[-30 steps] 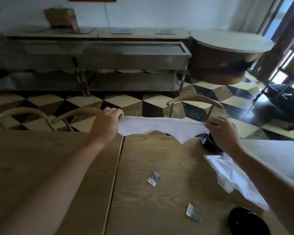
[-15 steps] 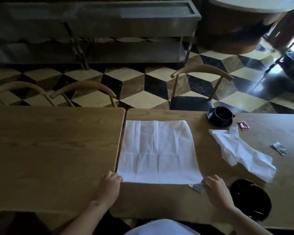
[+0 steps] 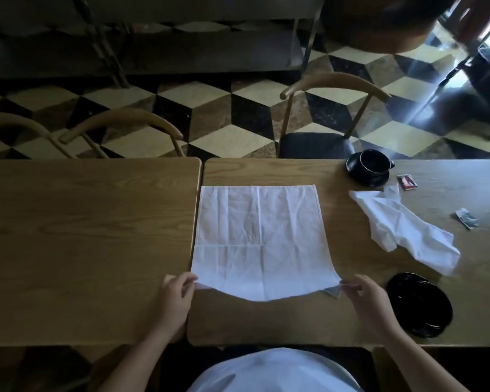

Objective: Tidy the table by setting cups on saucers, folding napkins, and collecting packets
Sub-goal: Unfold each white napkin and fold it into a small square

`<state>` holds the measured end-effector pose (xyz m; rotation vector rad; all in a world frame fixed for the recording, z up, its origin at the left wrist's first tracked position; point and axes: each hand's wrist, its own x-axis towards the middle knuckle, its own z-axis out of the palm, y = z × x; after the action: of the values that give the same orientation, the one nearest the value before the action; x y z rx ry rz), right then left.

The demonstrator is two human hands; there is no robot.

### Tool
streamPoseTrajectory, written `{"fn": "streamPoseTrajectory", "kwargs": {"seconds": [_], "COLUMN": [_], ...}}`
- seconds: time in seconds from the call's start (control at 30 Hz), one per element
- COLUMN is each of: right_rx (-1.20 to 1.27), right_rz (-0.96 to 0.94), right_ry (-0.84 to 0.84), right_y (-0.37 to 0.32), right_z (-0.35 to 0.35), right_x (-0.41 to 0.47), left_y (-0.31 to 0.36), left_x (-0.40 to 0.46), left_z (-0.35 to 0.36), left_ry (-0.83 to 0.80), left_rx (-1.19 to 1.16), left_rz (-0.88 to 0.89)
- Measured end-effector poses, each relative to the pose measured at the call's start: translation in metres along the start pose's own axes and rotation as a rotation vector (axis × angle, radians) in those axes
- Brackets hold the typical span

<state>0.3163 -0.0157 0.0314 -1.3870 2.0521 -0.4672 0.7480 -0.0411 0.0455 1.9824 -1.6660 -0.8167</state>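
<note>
A white napkin (image 3: 258,236) lies spread flat on the wooden table (image 3: 266,321). My left hand (image 3: 176,298) pinches its near left corner and my right hand (image 3: 365,298) pinches its near right corner, both lifted slightly so the near edge sags. A second white napkin (image 3: 402,230) lies crumpled to the right. A black cup (image 3: 375,162) sits on a black saucer (image 3: 365,179) at the far right. An empty black saucer (image 3: 419,304) lies near my right hand. A silver packet (image 3: 333,292) peeks from under the napkin corner; a red packet (image 3: 406,181) and a grey packet (image 3: 466,217) lie further right.
A second wooden table (image 3: 82,236) adjoins on the left. Wooden chairs (image 3: 331,108) stand along the far side, over a checkered floor. A metal counter runs along the back.
The napkin, held stretched in the air a second ago, now lies flat on the table. My hands have since lifted its two near corners a little.
</note>
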Motion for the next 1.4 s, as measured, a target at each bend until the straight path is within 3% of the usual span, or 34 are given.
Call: {"fn": "streamPoseTrajectory", "kwargs": {"seconds": [0.23,0.5,0.83,1.0,1.4], "right_rx": [0.331,0.536,0.516,0.464,0.325], "right_rz": [0.128,0.274,0.359,0.399,0.401], "right_ry": [0.011,-0.096,-0.1,-0.114,-0.129], "right_y": [-0.05,-0.074,-0.08,-0.071,-0.071], "right_z": [-0.035,-0.045,-0.016,0.009,0.031], "right_x": [0.063,0.156,0.276,0.32,0.337], "left_y": [0.008,0.022,0.032,0.022,0.014], "left_x": [0.079,0.167,0.277,0.315,0.343], "left_z": [-0.017,-0.01,0.027,0.052,0.072], "left_ry": [0.004,0.179,0.143,0.093,0.154], "left_rx": [-0.305,-0.532,-0.456,-0.375,-0.266], "left_rz": [-0.177,-0.396,-0.405,-0.506,-0.528]}}
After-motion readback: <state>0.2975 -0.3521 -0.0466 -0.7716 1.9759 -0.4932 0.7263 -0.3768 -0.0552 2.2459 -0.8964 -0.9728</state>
